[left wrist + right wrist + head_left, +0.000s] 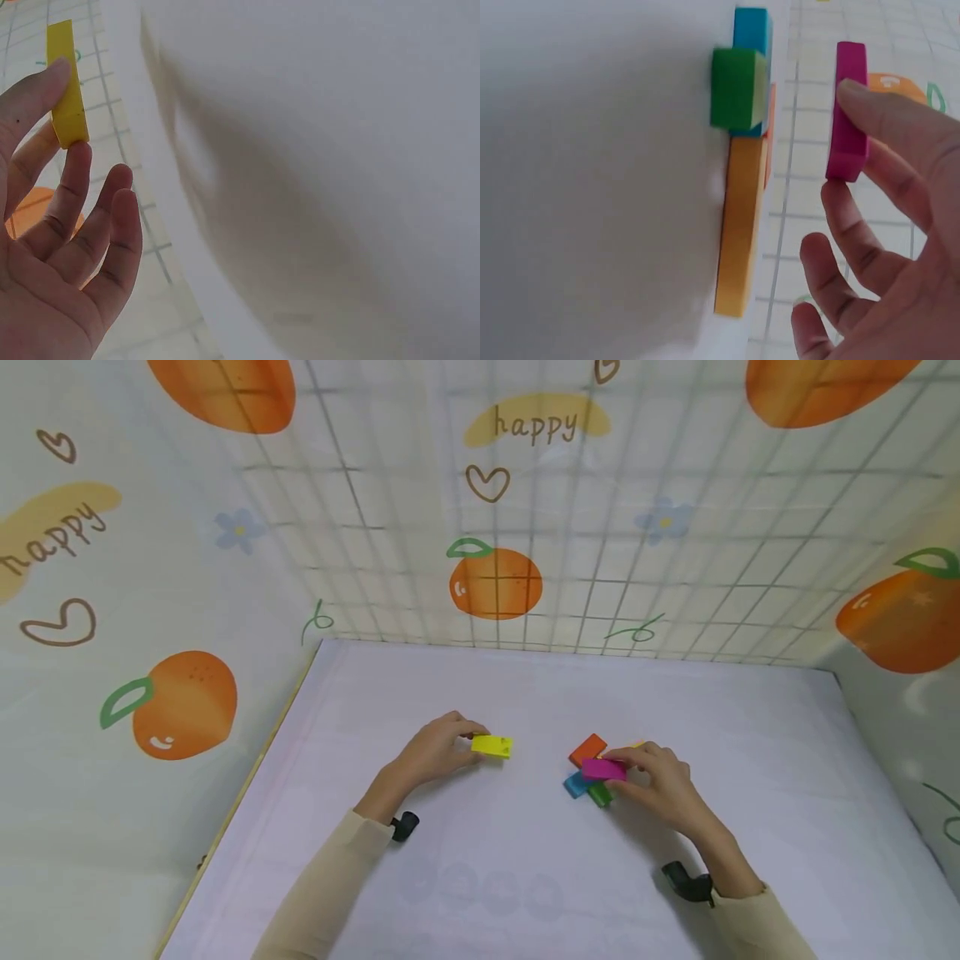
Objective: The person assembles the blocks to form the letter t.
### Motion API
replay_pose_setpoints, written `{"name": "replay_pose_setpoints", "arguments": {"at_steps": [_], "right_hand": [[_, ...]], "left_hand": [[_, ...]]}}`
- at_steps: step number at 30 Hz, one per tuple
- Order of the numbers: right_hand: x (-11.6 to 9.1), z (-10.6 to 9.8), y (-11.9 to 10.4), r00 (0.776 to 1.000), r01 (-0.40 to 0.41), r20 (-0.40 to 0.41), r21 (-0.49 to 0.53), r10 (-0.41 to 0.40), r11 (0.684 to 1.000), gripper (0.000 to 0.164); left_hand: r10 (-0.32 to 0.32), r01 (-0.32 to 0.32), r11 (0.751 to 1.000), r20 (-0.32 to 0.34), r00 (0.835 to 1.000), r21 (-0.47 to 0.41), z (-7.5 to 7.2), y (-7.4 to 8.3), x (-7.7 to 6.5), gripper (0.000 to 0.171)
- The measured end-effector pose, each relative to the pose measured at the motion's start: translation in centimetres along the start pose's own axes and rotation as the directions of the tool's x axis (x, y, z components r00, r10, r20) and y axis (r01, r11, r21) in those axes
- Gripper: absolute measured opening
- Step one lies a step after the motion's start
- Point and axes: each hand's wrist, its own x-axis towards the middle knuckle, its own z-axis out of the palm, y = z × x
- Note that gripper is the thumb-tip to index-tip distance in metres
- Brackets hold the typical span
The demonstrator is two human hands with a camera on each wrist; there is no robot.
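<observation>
The left-hand grip [431, 752] pinches a yellow, rectangular, wooden-looking block [491, 747] at nine o'clock of clustered coloured blocks [587, 749]; the right-hand grip [663, 783] pinches a similar magenta block [602, 769] above them. Holding both aloft seems the step; the next move likely calls for steadiness.

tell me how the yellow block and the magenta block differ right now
The left hand pinches the yellow block; the right hand pinches the magenta block. The magenta block is darker than the yellow block. In the head view, the magenta block overlaps other blocks; the yellow block overlaps none. Both are held off the table.
</observation>
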Motion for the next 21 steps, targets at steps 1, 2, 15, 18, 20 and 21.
{"name": "replay_pose_setpoints", "arguments": {"at_steps": [1,2,15,18,20,21], "right_hand": [[0.2,0.1,-0.1,1.000,0.000,-0.003,0.005,0.000,1.000,0.039],[0.3,0.3,-0.3,1.000,-0.001,-0.007,0.008,0.001,1.000,0.039],[1.9,1.6,-1.7,1.000,-0.010,0.013,0.007,0.010,1.000,0.035],[2.2,1.9,-2.1,1.000,-0.009,0.016,0.026,0.008,1.000,0.035],[2.3,2.2,-2.2,1.000,-0.009,0.014,0.035,0.008,0.999,0.034],[2.4,2.3,-2.3,1.000,-0.005,0.013,0.033,0.005,0.999,0.034]], "left_hand": [[-0.002,0.002,1.000,-0.004,1.000,-0.001,0.0,-0.1,-0.1,0.040],[-0.003,0.003,1.000,-0.007,1.000,0.001,-0.1,-0.3,-0.2,0.040],[-0.057,0.058,0.998,-0.022,0.998,0.038,-0.2,-1.8,-0.9,0.042],[-0.067,0.068,0.997,-0.016,0.998,0.046,-0.2,-2.1,-0.9,0.042],[-0.067,0.068,0.997,-0.007,0.998,0.048,-0.1,-2.3,-0.9,0.043],[-0.067,0.067,0.997,-0.002,0.998,0.050,0.0,-2.4,-0.8,0.043]]}}
